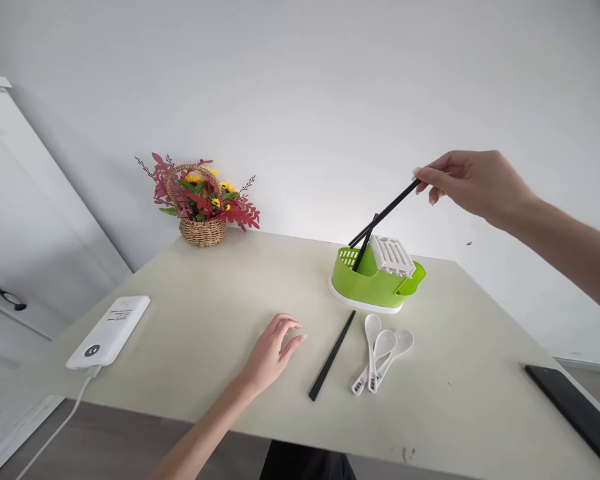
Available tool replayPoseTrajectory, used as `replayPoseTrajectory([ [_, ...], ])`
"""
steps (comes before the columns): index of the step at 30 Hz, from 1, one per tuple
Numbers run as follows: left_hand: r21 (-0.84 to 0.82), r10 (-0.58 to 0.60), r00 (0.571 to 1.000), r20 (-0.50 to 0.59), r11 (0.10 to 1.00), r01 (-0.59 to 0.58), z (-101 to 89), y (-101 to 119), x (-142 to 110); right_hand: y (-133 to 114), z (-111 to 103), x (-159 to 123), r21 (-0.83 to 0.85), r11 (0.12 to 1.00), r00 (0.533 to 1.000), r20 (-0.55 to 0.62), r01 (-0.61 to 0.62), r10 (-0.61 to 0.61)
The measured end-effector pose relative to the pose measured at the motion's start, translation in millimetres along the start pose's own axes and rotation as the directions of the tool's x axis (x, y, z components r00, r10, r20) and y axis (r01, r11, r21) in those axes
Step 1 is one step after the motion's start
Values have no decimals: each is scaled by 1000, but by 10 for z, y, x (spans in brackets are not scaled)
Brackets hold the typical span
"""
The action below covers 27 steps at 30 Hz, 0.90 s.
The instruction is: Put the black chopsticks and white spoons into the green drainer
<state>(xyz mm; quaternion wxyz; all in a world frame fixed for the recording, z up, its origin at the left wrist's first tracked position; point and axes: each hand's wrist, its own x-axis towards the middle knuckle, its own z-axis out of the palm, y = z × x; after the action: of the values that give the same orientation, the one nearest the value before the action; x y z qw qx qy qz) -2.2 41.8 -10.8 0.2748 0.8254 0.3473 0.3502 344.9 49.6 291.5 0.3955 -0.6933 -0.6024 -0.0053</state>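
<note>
From the head view, the right hand [473, 180] pinches black chopsticks [390, 212] by their upper end, lower tips slanting over a green holder [365, 285] near the desk's back edge.
The left hand [275, 347] is released, fingers loosely curved, low over the desk [215, 300]; I can't tell if it touches. More black chopsticks [333, 357] lie between it and three glossy white spoons [386, 353] toward the front edge; a woven flower basket [203, 233] stands at the back-left corner, before a plain pale wall [300, 100].
</note>
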Motion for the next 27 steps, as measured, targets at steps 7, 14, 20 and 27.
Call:
replayPoseTrajectory([
  [7, -3, -31, 1000, 1, 1000, 31, -14, 40, -4, 455, 638, 297, -57, 995, 936, 347, 85, -60],
  [14, -16, -78, 997, 11, 997, 78, -27, 63, -3, 638, 1027, 538, -116, 982, 834, 548, 147, -60],
  [20, 9, -69, 998, 9, 998, 69, -48, 117, 27, 567, 947, 543, -246, 964, 930, 367, 101, -4],
  [27, 34, -33, 999, 13, 999, 33, -44, 139, 51, 337, 785, -29, -290, 836, 836, 454, 466, -308],
])
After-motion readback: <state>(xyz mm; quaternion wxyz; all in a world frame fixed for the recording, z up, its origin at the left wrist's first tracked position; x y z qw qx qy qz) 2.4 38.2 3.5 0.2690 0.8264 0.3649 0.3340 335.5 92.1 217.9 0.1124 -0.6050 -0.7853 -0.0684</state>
